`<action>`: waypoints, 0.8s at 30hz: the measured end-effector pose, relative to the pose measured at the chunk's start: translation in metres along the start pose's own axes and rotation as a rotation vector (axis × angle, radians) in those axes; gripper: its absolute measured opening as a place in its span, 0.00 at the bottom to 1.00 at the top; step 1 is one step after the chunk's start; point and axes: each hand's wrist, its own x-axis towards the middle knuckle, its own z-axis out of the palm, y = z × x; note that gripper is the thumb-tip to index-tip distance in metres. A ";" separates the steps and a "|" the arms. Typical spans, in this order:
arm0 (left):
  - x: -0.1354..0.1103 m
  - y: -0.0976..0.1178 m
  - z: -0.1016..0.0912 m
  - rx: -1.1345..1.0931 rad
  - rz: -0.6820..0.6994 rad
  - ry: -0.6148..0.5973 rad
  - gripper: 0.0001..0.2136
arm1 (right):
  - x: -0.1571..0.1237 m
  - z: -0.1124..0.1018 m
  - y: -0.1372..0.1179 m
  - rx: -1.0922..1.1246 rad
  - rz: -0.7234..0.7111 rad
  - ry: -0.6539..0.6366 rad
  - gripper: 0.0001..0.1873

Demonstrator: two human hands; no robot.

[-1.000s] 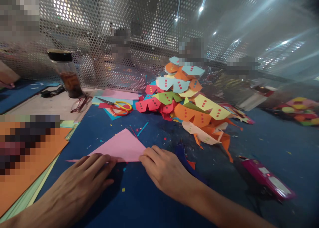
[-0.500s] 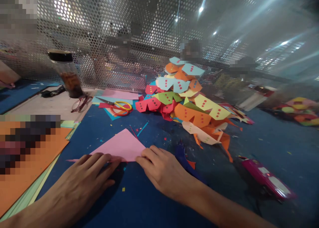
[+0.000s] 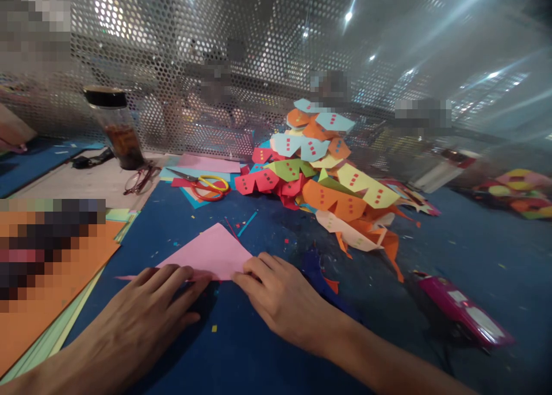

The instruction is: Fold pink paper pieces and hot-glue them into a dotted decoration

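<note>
A pink sheet of paper (image 3: 215, 251), folded to a triangle with its peak pointing away from me, lies on the blue tabletop. My left hand (image 3: 157, 300) is closed over its left part, fingers curled on the near edge and thumb tip at the fold. At the right corner, my right hand (image 3: 276, 294) pinches the same paper between thumb and bent fingers. A strip of pink shows past the left fingers. Beyond the peak lie a thin blue paper strip (image 3: 247, 223) and tiny scraps.
Scissors (image 3: 211, 188) rest on coloured sheets at the back. Folded paper shapes (image 3: 328, 182) are heaped to their right. A magenta device (image 3: 468, 311) lies at right, an orange sheet stack (image 3: 64, 291) at left. Behind stand a lidded jar (image 3: 118, 130) and glasses (image 3: 138, 177); a perforated metal screen (image 3: 164, 73) closes the back.
My right thumb has slid slightly left along the near edge of the pink paper. The left hand and the paper look almost unmoved.
</note>
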 end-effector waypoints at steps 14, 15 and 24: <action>0.001 0.002 -0.002 -0.018 0.007 0.014 0.16 | 0.001 -0.001 -0.002 0.020 -0.020 0.006 0.14; 0.001 0.002 -0.002 -0.012 0.011 0.027 0.16 | 0.001 -0.001 -0.003 0.021 -0.019 0.003 0.13; 0.005 0.003 -0.005 0.030 0.038 0.050 0.16 | 0.001 -0.002 -0.005 -0.030 -0.026 -0.020 0.17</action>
